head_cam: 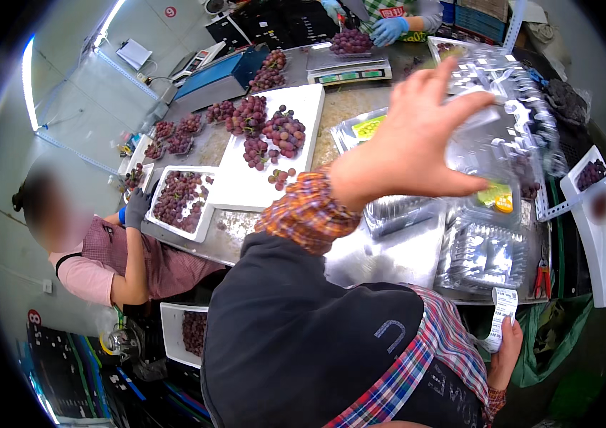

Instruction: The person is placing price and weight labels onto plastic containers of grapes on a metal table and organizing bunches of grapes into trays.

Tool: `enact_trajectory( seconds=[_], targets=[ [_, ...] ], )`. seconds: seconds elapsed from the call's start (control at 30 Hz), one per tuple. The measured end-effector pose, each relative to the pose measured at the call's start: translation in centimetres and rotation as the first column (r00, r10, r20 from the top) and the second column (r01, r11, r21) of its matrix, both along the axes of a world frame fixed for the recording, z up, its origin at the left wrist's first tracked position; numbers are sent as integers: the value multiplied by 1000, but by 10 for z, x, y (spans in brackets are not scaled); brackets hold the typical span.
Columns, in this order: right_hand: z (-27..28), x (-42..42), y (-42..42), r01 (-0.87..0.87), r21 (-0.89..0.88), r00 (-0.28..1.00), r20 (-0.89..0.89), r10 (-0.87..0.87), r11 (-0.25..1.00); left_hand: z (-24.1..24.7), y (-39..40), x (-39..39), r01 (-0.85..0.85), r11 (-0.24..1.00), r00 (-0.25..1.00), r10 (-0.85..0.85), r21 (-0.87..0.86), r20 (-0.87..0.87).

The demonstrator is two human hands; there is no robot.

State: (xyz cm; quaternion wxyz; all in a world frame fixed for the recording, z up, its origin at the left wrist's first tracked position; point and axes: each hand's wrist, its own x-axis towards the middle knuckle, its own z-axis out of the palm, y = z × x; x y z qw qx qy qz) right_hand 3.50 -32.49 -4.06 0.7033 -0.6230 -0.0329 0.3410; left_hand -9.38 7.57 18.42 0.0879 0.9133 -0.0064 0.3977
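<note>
My left hand reaches over the metal table with fingers spread, and nothing shows in its grip. Behind those fingers, clear plastic packaging is blurred. A clear clamshell with a green label lies partly hidden by the hand. Low on the right, my right hand grips a strip of printed white labels. Beside that strip, on the table, stand stacked clear plastic clamshells. Another green-labelled clamshell sits just beyond them. Red-handled cutters or pliers lie at the table's edge.
A gloved person works at a white foam box of grapes. Grape bunches rest on a white foam lid. Across the table, a blue-gloved hand is near grapes on a scale. A perforated metal post crosses at right.
</note>
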Motion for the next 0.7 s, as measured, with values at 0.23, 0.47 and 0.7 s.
enact_trajectory(
  seconds=[0.23, 0.47, 0.7],
  targets=[
    [11, 3, 19, -104, -27, 992, 68, 106, 994, -127, 75, -36, -225, 974, 805, 181, -9, -565],
    [47, -7, 42, -135, -148, 959, 229, 167, 980, -156, 22, -1, -116, 969, 926, 26, -218, -376],
    [68, -21, 53, -201, -204, 897, 354, 264, 958, -143, -104, 54, 353, 454, 721, -689, -818, -72]
  ],
)
